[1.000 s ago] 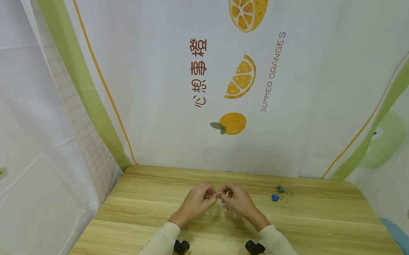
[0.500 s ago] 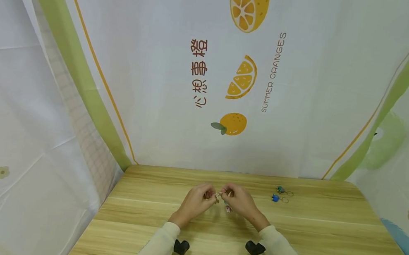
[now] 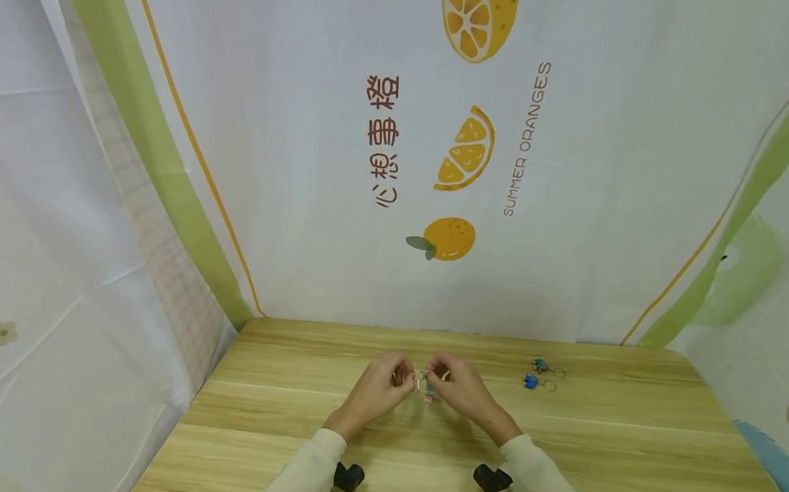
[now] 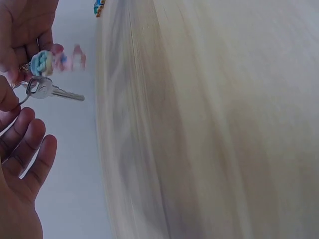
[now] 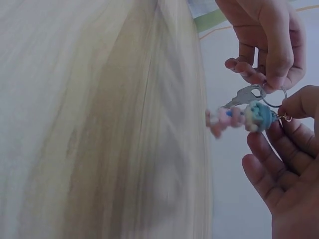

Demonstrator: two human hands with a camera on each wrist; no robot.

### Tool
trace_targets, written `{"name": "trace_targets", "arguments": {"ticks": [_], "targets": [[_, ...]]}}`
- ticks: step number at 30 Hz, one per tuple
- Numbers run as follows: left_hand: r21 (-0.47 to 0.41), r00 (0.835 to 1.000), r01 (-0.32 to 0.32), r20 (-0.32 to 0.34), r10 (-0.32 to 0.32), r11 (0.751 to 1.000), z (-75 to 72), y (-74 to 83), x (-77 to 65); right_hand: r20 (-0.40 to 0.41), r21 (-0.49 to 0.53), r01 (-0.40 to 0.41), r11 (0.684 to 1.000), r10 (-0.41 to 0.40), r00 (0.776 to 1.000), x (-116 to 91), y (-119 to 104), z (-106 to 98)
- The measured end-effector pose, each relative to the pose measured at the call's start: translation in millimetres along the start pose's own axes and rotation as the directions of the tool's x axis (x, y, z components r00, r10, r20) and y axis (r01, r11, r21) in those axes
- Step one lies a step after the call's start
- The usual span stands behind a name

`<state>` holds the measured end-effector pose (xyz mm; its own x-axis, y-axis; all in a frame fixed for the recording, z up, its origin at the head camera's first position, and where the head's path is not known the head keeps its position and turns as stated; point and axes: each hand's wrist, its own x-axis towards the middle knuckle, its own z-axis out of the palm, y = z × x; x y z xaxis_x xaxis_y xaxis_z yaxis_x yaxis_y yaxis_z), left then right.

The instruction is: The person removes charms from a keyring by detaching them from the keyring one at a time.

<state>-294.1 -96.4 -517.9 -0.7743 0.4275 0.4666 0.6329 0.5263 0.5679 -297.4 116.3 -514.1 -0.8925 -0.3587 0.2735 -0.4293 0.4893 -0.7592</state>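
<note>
Above the wooden table (image 3: 274, 426), both hands meet at one thin metal key ring (image 5: 286, 94). The left hand (image 3: 380, 382) pinches the ring between thumb and forefinger, its other fingers loosely bent in the left wrist view. On the other side, the right hand (image 3: 463, 390) pinches the ring near a small gold clasp (image 5: 284, 117). A silver key (image 4: 56, 91) hangs on the ring by its head, blade pointing away from the hands. Beside it dangles a small figurine charm (image 5: 258, 117), teal and cream at the top, with a blurred pink body.
Two more keychains lie at the table's back right: a blue one (image 3: 530, 381) and a dark green one (image 3: 540, 365), each with a ring. White printed cloth (image 3: 320, 270) hangs behind the table. Black pieces (image 3: 349, 478) sit at both sleeve cuffs.
The charm has swung slightly left under the right hand. The key shows more clearly below the left fingers. Both hands stay in nearly the same place, a little farther apart than at first.
</note>
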Motion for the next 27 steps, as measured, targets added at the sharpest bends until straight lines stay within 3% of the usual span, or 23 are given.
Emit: {"name": "trace_targets", "arguments": {"ticks": [10, 27], "targets": [[0.025, 0.999, -0.041, -0.023, 0.041, 0.999, 2.0, 3.7, 2.7, 0.046, 0.024, 0.004, 1.0, -0.005, 0.999, -1.7, -1.6, -0.7], [-0.021, 0.999, -0.04, 0.006, 0.04, 0.999, 2.1, 6.0, 3.6, 0.007, -0.046, -0.006, 0.999, 0.007, 1.0, -1.3, -2.6, -1.7]]}}
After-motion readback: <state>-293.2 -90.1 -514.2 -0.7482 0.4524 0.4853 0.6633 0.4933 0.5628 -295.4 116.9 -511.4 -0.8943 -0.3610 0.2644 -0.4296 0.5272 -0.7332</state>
